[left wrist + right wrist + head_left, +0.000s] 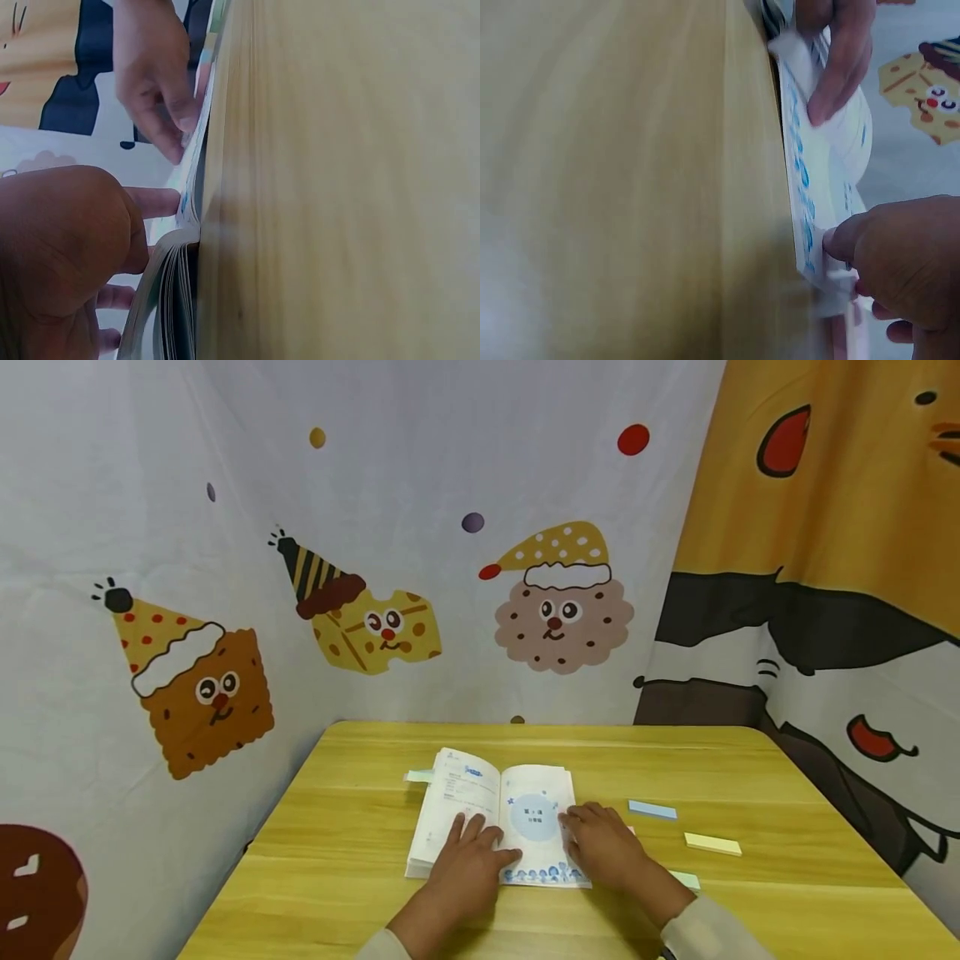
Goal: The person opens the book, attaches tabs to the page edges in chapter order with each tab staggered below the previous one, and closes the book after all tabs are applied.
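Note:
An open book (pixel 536 860) with printed pages lies on the wooden table. My left hand (pixel 468 868) rests across the left page and the fold, fingers spread, its thumb reaching onto the right page. At the outer edge of the right page is my right hand (pixel 603 843); in the right wrist view its thumb (pixel 840 238) lies on the page, and a finger bends in at the edge beside it. What lies under the right palm is hidden. A pale green tab (pixel 418 776) sticks out from the book's left side.
To the right of the book lie a blue sticky-note strip (pixel 652 810), a yellow one (pixel 712 844) and a green one (pixel 686 882). A pink strip (pixel 840 337) shows below the right hand. A cartoon-printed cloth (pixel 465 460) hangs behind the table (pixel 337 910).

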Motion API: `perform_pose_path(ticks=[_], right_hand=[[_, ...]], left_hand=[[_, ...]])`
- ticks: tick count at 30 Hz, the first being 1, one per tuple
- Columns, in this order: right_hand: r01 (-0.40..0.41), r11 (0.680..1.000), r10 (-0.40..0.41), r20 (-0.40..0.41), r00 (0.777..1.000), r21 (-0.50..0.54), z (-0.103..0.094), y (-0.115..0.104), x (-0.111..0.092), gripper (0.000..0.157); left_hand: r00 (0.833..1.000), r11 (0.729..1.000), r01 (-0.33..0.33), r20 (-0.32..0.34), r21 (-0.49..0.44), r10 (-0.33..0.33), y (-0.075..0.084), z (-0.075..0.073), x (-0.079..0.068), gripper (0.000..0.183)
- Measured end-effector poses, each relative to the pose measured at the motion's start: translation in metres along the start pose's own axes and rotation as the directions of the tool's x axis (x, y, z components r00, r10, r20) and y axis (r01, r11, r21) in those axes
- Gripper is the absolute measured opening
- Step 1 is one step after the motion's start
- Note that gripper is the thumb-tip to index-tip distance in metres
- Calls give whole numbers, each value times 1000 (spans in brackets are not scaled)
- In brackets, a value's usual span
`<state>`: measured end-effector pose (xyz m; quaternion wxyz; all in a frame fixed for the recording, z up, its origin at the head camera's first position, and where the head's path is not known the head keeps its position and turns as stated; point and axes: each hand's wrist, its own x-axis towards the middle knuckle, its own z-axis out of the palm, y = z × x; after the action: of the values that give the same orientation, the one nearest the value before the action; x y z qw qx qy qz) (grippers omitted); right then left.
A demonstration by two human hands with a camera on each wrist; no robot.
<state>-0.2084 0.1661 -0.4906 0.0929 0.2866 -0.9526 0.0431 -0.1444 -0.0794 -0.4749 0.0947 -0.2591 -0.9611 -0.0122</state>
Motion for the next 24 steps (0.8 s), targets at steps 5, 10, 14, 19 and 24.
perform_pose_path(ticks=[5, 10, 14, 19, 24], right_hand=[[119, 992, -116, -69, 991, 35, -6, -14, -13, 38], [208, 973, -208, -12, 978, 103, -15, -27, -31, 31], [205, 973, -209, 25, 978, 106, -16, -31, -40, 34], [184, 974, -192, 46, 980, 134, -17, -32, -44, 39], [184, 973, -193, 54, 980, 138, -18, -31, -46, 41]], left_hand=[[1000, 1000, 0, 15, 12, 0, 0, 0, 2, 39], [1000, 1000, -12, 0, 29, 12, -1, 1, 3, 40], [1000, 999, 20, 7, 29, -20, -1, -1, 3, 39], [989, 989, 131, -76, 72, -126, -7, -2, 2, 43], [907, 939, 339, -288, 64, -308, -16, -10, -3, 48]])
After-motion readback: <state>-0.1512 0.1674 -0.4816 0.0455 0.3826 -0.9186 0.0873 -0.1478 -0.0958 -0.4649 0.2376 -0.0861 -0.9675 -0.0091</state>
